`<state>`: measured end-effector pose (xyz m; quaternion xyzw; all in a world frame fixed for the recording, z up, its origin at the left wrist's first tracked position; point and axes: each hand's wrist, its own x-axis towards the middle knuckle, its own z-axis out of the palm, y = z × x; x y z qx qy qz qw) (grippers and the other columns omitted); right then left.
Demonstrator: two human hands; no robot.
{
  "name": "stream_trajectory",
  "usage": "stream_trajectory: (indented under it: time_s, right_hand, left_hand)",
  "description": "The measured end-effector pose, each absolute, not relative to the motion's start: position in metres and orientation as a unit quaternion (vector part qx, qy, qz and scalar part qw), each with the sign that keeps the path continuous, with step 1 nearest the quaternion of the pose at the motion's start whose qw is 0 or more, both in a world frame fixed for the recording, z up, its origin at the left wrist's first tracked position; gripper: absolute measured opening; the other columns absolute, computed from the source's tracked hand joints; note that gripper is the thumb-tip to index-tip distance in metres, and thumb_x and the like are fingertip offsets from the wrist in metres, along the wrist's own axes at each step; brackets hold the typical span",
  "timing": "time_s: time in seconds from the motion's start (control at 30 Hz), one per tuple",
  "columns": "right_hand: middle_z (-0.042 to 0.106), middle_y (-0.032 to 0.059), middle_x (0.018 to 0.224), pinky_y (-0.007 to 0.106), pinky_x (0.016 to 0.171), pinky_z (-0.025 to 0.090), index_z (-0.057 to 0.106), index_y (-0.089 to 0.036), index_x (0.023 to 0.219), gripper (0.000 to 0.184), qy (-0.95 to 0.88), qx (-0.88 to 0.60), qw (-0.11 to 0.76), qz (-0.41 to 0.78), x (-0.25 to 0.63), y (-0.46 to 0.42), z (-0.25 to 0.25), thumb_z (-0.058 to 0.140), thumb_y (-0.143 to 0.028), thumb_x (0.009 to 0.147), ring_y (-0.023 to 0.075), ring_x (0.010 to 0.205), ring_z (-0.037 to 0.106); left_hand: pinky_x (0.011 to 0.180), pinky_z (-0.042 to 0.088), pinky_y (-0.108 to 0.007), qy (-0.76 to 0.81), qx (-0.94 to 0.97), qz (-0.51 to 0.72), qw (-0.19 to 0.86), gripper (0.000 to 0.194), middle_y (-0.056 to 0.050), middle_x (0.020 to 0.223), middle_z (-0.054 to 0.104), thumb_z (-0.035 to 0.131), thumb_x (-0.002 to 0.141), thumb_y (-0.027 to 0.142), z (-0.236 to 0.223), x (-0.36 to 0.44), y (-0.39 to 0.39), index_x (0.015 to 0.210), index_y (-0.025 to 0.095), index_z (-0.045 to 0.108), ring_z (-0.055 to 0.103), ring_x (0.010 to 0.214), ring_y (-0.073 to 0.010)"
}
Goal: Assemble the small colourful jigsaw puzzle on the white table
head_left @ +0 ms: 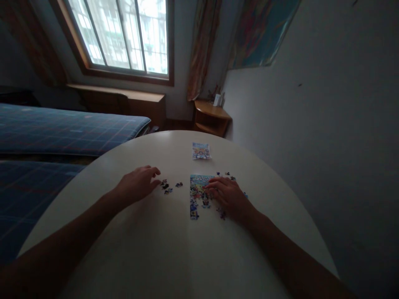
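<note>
A partly joined jigsaw puzzle point(197, 191) lies on the round white table point(149, 253), its lower right portion open and uneven. My right hand point(229, 195) rests over the puzzle's right side, fingers reaching onto it; whether a piece is under the fingertips is hidden. Left of the puzzle, my left hand point(139, 182) hovers with fingers apart beside a small cluster of loose puzzle pieces point(165, 186). One single piece point(178, 184) lies between that cluster and the puzzle. More loose pieces point(221, 213) lie around my right hand.
A small printed picture sheet point(201, 151) lies beyond the puzzle. Past the table's left edge stands a bed with a blue plaid mattress point(68, 128). A wooden corner shelf point(212, 110) stands behind the table, and a white wall point(299, 137) runs along the right.
</note>
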<state>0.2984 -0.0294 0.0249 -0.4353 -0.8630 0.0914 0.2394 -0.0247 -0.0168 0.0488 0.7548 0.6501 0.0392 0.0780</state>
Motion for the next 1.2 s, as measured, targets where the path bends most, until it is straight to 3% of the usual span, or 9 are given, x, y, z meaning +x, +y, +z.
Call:
stream_trajectory:
  time_s: [0.2,0.47,0.7,1.2]
  right_hand:
    - [0.068,0.0062,0.119,0.044,0.099,0.040,0.069,-0.026,0.109,0.025,-0.862,-0.439,0.236,0.089,0.299,-0.030,0.024,0.046,-0.033,0.101,0.0222,0.114,0.059]
    - [0.069,0.0072,0.118,0.043,0.098,0.043,0.069,-0.025,0.113,0.026,-0.869,-0.432,0.226,0.083,0.300,-0.029,0.023,0.047,-0.033,0.101,0.0218,0.112,0.060]
    - [0.069,0.0068,0.118,0.043,0.099,0.043,0.069,-0.026,0.113,0.026,-0.869,-0.433,0.222,0.090,0.299,-0.030,0.025,0.047,-0.033,0.101,0.0220,0.112,0.060]
    - [0.070,0.0067,0.116,0.041,0.097,0.045,0.069,-0.026,0.113,0.026,-0.873,-0.423,0.224,0.090,0.298,-0.029,0.025,0.047,-0.033,0.101,0.0205,0.109,0.062]
  left_hand:
    - [0.072,0.046,-0.031,0.656,0.747,0.020,0.107,0.031,-0.007,0.106,0.069,0.052,0.086,0.042,0.046,-0.026,-0.013,0.107,0.024,0.067,0.065,0.092,-0.0237]
    - [0.073,0.046,-0.032,0.645,0.755,0.016,0.118,0.023,-0.009,0.105,0.070,0.051,0.085,0.034,0.051,-0.026,-0.015,0.096,0.022,0.067,0.065,0.093,-0.0248]
    - [0.070,0.045,-0.031,0.659,0.743,-0.014,0.118,0.030,-0.010,0.106,0.070,0.051,0.086,0.036,0.054,-0.023,-0.015,0.108,0.021,0.065,0.066,0.093,-0.0256]
    - [0.065,0.042,-0.029,0.666,0.737,-0.006,0.117,0.023,-0.009,0.101,0.071,0.056,0.083,0.036,0.058,-0.028,-0.016,0.098,0.021,0.063,0.065,0.089,-0.0244]
